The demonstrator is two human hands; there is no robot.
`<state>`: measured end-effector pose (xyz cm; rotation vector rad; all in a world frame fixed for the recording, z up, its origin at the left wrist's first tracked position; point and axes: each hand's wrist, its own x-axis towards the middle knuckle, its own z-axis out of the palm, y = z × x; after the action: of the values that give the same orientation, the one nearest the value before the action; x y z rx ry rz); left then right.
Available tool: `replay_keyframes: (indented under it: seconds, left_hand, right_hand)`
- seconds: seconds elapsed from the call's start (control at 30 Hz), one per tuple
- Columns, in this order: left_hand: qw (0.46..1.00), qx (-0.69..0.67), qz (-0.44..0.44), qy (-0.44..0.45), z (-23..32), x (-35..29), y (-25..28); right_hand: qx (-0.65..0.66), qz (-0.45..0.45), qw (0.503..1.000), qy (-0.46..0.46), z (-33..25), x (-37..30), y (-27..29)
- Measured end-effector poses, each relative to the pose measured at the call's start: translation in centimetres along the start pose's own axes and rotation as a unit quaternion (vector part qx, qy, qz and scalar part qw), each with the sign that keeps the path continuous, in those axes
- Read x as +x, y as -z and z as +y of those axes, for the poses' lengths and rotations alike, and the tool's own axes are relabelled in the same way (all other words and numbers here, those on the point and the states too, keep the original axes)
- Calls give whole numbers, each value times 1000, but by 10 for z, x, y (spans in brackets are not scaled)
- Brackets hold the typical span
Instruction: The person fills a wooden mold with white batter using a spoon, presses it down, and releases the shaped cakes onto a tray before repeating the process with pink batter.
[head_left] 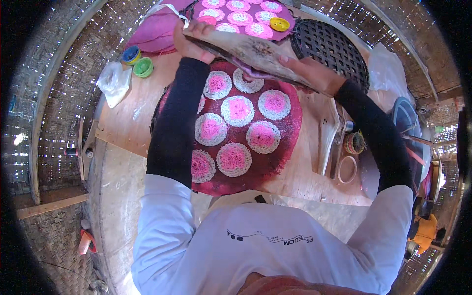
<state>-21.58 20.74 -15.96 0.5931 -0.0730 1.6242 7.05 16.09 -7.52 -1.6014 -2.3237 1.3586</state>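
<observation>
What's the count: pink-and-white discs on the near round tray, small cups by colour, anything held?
Pink-and-white discs on the near round tray: 9 showing, one only a sliver beside the left forearm
Blue cup: 1
Green cup: 1
Yellow cup: 1
Pink cup: 1
Flat board, gripped by left hand and right hand: 1
Total: 14

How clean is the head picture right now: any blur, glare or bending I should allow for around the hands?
Head view: strong fisheye bending, so the woven walls curve and the corners are black; the flat board held by the left hand and right hand looks slightly motion-blurred; the round tray of pink noodle nests is sharp and evenly lit; the plastic bag glares white.
</observation>
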Motion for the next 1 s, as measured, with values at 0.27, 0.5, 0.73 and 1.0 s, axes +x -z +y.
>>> replay_keyframes:
  seconds: [0.27, 0.5, 0.73, 1.0]
  left_hand:
    - [998, -61, 25, 3, -3, -1, 14]
    - [997, -62, 48, -19, -3, 3, 6]
    - [925, 13, -380, -16, 48, 21, -67]
    - [989, -67, 125, 30, -16, -85, -97]
  right_hand:
    - [10, 23, 1000, -15, 2, 21, -8]
    - [-78, 111, 991, 22, -5, 23, -9]
    - [101, 35, 990, 94, -36, -31, -13]
    - [172, -116, 976, -72, 9, -93, -37]
